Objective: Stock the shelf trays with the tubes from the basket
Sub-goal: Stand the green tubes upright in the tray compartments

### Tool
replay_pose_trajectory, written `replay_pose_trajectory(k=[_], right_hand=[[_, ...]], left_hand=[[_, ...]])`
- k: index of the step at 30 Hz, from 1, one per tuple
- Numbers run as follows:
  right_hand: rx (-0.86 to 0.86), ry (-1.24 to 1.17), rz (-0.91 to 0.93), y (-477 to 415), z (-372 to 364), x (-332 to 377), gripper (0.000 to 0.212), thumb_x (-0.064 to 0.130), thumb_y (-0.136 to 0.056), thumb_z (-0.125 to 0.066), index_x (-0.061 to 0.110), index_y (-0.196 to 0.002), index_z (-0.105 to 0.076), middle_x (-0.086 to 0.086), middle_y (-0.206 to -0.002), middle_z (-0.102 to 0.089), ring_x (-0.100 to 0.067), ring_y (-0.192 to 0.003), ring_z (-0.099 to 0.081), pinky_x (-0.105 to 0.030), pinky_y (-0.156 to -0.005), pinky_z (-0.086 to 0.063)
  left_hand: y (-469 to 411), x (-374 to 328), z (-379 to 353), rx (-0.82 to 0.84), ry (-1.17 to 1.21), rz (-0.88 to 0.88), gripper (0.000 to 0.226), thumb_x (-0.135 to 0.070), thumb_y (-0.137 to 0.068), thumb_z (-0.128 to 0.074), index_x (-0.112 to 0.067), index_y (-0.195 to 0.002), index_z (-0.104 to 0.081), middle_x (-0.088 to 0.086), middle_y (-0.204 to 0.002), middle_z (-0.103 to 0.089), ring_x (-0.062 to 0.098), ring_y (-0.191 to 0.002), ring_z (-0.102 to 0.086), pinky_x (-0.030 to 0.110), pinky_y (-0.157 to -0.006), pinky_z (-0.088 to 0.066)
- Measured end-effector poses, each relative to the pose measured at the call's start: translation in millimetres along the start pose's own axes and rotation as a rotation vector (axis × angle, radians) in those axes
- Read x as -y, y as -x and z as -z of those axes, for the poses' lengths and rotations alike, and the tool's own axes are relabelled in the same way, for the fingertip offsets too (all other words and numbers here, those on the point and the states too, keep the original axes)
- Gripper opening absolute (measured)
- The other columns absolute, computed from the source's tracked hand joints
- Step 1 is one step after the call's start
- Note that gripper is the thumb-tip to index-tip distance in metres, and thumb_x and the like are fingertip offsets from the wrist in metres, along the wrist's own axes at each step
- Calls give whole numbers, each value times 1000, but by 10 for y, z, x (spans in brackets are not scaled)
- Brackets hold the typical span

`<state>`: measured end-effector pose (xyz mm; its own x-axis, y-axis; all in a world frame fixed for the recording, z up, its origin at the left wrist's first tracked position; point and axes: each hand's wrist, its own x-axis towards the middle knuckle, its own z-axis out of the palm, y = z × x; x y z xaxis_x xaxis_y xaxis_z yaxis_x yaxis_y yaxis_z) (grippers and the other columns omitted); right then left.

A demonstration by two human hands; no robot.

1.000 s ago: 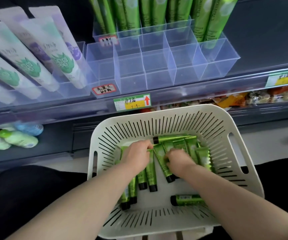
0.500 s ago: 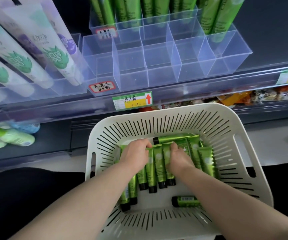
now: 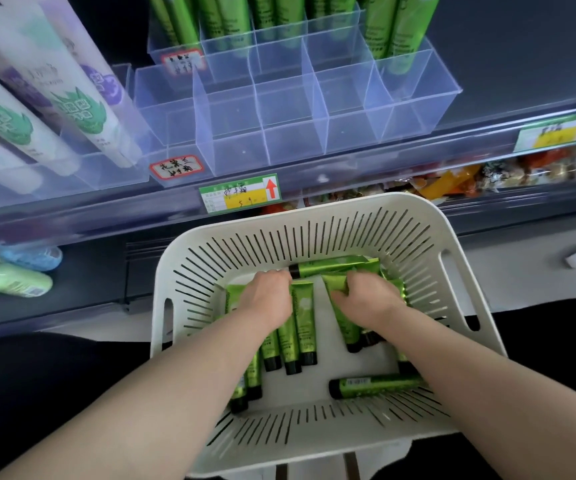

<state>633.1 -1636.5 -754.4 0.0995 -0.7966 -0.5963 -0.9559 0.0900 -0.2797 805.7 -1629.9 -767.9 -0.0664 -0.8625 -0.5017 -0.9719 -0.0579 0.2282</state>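
Left grip [image 3: 269, 299], right grip [image 3: 366, 303] around glossy tubes [image 3: 302, 323]

Basket [image 3: 317, 216]: off-white plastic w/ rows of dark slits round walls & base. Tubes [image 3: 305, 323] in it: shiny green, black caps, pale print. Trays [image 3: 290, 133]: clear, faint blue tint. Price tag [image 3: 240, 194]: green border, yellow block, red arrow. Sticker [image 3: 175, 168]: white, red edge, black handwriting. Big tubes [image 3: 72, 109] at left: white w/ green & purple leaf motifs.

A shop: price tags [image 3: 240, 192] front shelves of clear trays [image 3: 290, 109] stocked with tubes [image 3: 388, 26].
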Motion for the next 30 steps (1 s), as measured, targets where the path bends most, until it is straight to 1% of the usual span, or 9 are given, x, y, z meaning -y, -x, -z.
replay_pose_trajectory(k=[1, 4, 6, 10, 14, 18, 22, 25, 30], right_hand=[[-20, -39, 11, 17, 22, -20, 25, 40, -95, -46, 16, -102, -50, -7, -105, -61, -23, -90, -55, -31, -71, -44], [-84, -149, 59, 65, 49, -55, 44, 30, -94, -53, 17, -133, -39, -2, -95, -61, -22, -87, -60, -32, -70, -49], [-106, -146, 86, 87, 61, -86, 50, 25, -93, -55, 21, -138, -34, -1, -90, -63, -20, -78, -61, -33, -66, -51], [-57, -90, 97, 82, 97, -142, 50, 25, -94, -52, 23, -140, -32, -7, -105, -65, -23, -81, -55, -33, -71, -49], [-22, -68, 87, 63, 143, -190, 53, 28, -93, -51, 26, -142, -30, -8, -110, -64, -26, -90, -59, -35, -74, -50], [0, -72, 109, 43, 150, -182, 54, 28, -94, -51, 26, -144, -30, -7, -117, -62, -24, -92, -57, -32, -74, -46], [14, -106, 136, 74, 132, -130, 50, 29, -96, -50, 20, -143, -35, -8, -130, -55, -28, -114, -54, -37, -90, -46], [-45, -120, 170, 110, 148, -95, 43, 23, -94, -52, 20, -135, -40, -6, -115, -62, -24, -95, -59, -35, -77, -50], [-169, -108, 220, 240, 275, -12, 35, 22, -95, -50, 23, -128, -41, -5, -102, -61, -24, -84, -60, -37, -70, -51]], left_hand=[[-24, -36, -16, 19, -36, -4, 37, -3, -91, -52, -15, -126, -55, 7, -122, -58, 23, -110, -52, 32, -77, -47], [-84, -134, -57, 72, -119, -26, 40, 1, -87, -52, -11, -125, -53, 9, -118, -58, 24, -112, -47, 35, -85, -48], [-118, -188, -76, 109, -171, -43, 47, 7, -83, -48, -9, -127, -51, 11, -114, -57, 25, -113, -46, 37, -87, -49], [-154, -258, -164, 145, -271, -20, 60, 6, -81, -55, -11, -137, -43, 11, -120, -52, 28, -117, -45, 39, -92, -48], [-210, -285, -275, 196, -337, -24, 77, -26, -73, -81, -12, -137, -43, 8, -126, -44, 27, -122, -39, 40, -97, -43], [-214, -332, -269, 248, -441, -61, 87, -49, -62, -85, -15, -132, -47, 7, -125, -40, 27, -122, -34, 40, -97, -39], [-137, -257, -243, 268, -209, -8, 66, -43, -69, -83, -19, -121, -51, 9, -119, -54, 29, -110, -51, 36, -86, -46], [-90, -145, -130, 238, 79, 38, 39, -31, -78, -79, -19, -109, -59, 6, -116, -61, 24, -102, -58, 30, -82, -48], [68, -111, 159, 71, 172, -13, 25, -25, -90, -68, -19, -114, -69, 5, -103, -66, 24, -92, -61, 26, -72, -43]])
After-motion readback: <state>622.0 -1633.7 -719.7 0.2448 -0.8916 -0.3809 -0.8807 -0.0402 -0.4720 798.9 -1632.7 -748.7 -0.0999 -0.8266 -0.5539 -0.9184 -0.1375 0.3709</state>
